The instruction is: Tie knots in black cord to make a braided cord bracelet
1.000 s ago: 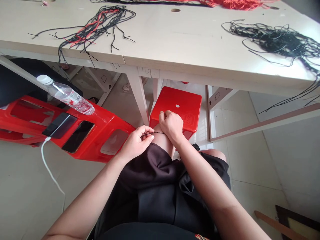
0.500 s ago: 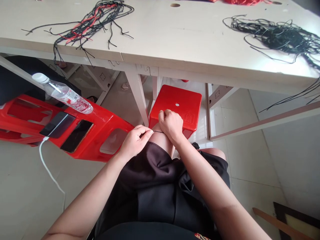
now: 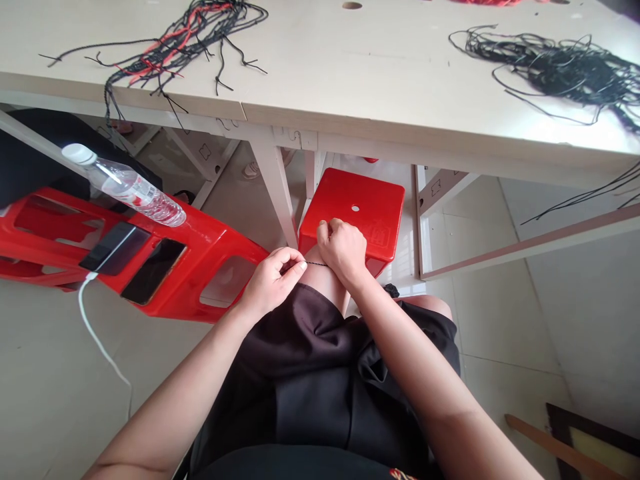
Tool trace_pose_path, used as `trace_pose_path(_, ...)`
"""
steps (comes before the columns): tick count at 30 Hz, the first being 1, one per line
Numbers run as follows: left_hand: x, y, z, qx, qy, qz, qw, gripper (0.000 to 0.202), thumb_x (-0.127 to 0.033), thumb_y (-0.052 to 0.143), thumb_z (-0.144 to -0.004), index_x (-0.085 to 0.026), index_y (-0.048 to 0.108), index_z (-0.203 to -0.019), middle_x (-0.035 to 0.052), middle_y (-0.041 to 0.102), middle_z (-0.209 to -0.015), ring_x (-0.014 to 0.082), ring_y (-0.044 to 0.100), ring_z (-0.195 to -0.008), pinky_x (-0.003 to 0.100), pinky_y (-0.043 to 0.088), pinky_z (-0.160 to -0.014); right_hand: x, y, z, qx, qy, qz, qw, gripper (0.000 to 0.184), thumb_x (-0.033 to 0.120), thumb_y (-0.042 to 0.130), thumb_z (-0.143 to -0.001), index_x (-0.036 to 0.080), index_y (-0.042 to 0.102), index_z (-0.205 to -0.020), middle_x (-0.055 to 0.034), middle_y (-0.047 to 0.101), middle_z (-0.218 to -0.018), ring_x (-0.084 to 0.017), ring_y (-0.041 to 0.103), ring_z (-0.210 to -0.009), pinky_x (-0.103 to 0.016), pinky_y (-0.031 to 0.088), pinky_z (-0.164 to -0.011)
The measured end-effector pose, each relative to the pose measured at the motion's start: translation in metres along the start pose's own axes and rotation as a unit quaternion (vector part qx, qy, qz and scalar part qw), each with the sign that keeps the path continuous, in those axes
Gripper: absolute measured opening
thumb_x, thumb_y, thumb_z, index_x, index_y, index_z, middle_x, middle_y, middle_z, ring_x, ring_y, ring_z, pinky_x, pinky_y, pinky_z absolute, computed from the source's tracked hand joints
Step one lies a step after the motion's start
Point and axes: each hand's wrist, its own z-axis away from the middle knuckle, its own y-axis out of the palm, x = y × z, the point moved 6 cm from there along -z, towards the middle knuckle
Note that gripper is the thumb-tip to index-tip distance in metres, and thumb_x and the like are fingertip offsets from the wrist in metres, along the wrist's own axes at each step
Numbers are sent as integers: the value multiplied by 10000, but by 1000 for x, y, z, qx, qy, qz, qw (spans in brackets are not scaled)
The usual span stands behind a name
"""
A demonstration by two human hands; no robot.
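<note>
Hands hover over the person's lap (image 3: 300, 373), both closed in a pinch: the left hand (image 3: 273, 283) and the right hand (image 3: 343, 252) hold a short length of thin black cord (image 3: 316, 263) stretched straight between them, just above the bare knee (image 3: 323, 277). Beyond them runs a long pale table (image 3: 320, 87), carrying a black-and-red bundle of cord (image 3: 175, 50) and a heap of loose black cord (image 3: 555, 70), with strands trailing past the edge (image 3: 575, 200). Below stand a red plastic stool (image 3: 353, 207) and a second red stool on its side (image 3: 200, 267), with a clear water bottle (image 3: 133, 190) near its top edge. Should either pinch ease, the cord could slip free or untwist; a hard pull could snap it. A passing arm could snag the trailing strands and drag the heap down.
</note>
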Motion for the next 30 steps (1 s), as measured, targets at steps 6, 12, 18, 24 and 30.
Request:
trace_pose_path(6,-2,0,1,-6,14,-41,999,190,-371,472,-842,-208,570,-835,13,607,-825,148,564,-770,233,446,-710,0,0,1,4,5,-5,1000,338,331,359,-894,177,596,-710,-67,662,-705,-200,628,-707,-250,396,-608)
trace_pose_path(12,-2,2,2,-11,52,-72,996,219,-357,418,-879,-205,565,-821,21,587,-833,152,563,-811,240,434,-756,-1,0,1,-2,1,-2,1000,347,336,355,-895,179,593,-698,-63,660,-697,-197,624,-694,-248,388,-594)
trace_pose_path(18,-1,2,3,-1,30,-53,998,205,-347,444,-866,-192,576,-844,21,604,-819,145,568,-786,239,443,-722,0,1,2,1,-1,2,1000,354,339,346,-899,176,588,-698,-61,661,-705,-193,623,-695,-249,387,-601)
trace_pose_path(24,1,1,4,-4,7,-25,1000,135,-297,546,-783,-189,544,-865,-8,584,-746,102,531,-625,215,445,-596,-1,1,3,-1,-3,-2,1000,350,333,349,-898,177,585,-691,-59,659,-698,-193,621,-689,-246,378,-592)
trace_pose_path(30,-2,3,2,4,50,-42,998,132,-315,501,-834,-195,544,-804,-11,589,-762,113,544,-686,214,438,-629,-2,1,3,-2,-6,-2,1000,356,331,343,-897,169,587,-694,-62,661,-711,-191,620,-685,-248,364,-584)
